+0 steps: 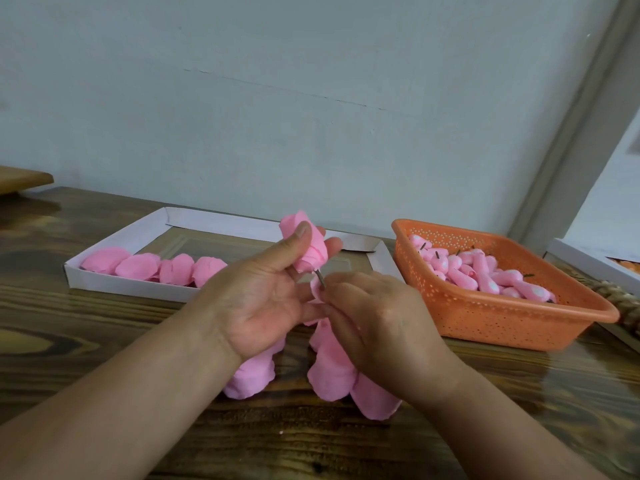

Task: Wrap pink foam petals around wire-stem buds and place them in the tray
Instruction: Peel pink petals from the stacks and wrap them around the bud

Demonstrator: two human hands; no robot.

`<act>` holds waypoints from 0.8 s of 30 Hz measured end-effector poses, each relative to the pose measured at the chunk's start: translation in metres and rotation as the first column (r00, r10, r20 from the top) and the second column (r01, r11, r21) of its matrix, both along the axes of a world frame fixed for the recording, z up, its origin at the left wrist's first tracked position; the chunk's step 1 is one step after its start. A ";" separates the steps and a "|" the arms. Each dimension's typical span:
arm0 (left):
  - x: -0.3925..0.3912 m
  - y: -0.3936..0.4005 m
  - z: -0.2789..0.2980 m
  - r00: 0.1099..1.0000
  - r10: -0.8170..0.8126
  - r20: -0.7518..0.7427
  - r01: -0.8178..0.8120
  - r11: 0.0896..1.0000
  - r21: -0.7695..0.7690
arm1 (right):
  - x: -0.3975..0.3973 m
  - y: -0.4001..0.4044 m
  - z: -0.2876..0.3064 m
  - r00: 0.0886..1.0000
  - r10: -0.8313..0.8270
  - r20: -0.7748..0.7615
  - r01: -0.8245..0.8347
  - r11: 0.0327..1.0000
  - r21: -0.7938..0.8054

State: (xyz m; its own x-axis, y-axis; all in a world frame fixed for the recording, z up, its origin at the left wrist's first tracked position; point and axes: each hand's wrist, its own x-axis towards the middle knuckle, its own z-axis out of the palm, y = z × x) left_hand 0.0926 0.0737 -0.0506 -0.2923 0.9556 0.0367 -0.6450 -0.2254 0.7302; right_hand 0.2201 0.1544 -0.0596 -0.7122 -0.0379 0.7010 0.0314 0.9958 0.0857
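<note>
fingers of the left hand (263, 299) curled round a pink foam bud half wrapped in a petal (308, 249), thumb (298, 237) pressed flat along its side, most likely so the wrap could not spring loose. the bud stood nearly upright above the palm, its short grey wire stem (321, 279) pointing down toward the right hand (377, 320). that hand's fingertips were drawn together at the stem's lower end, apparently pinching it, though the contact itself was partly hidden; holding the wire there would let the bud be turned while the left hand kept the foam tight. a scrap of pink petal showed between the two hands, and whose fingers held it could not be told.

under the wrists lay a loose heap of pink foam petals (332, 372) on the dark wooden table (104, 341), close below, probably so the next petal was a short reach away.

behind the left hand sat a shallow white cardboard tray (138, 233) with a row of rounded pink foam pieces (152, 268) along its near wall, the rest of its floor bare. to the right stood an orange perforated plastic basket (502, 317) holding many pink foam buds with dark wire stubs (485, 275), seemingly the unwrapped stock. the bud in hand was not yet in the tray.
</note>
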 end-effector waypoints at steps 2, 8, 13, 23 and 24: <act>-0.001 0.002 -0.001 0.998 0.051 -0.026 -0.051 0.999 -0.003 | -0.002 -0.003 -0.001 1.000 0.008 0.015 -0.009 1.000 0.017; -0.003 0.005 -0.003 0.992 0.108 -0.062 -0.108 0.994 0.011 | 0.004 -0.001 0.002 0.993 0.117 0.017 -0.111 0.968 -0.227; 0.001 0.006 -0.002 0.996 0.075 -0.043 -0.072 0.995 0.066 | 0.004 0.001 0.008 0.964 0.011 -0.266 -0.189 0.731 -0.656; 0.015 -0.005 -0.011 0.758 0.246 -0.604 -0.294 0.956 0.019 | 0.007 -0.008 0.020 0.980 0.021 -0.196 -0.188 0.405 -0.895; 0.017 -0.006 -0.011 0.729 0.259 -0.634 -0.307 0.951 0.035 | 0.006 -0.009 0.020 0.982 0.006 -0.189 -0.175 0.413 -0.894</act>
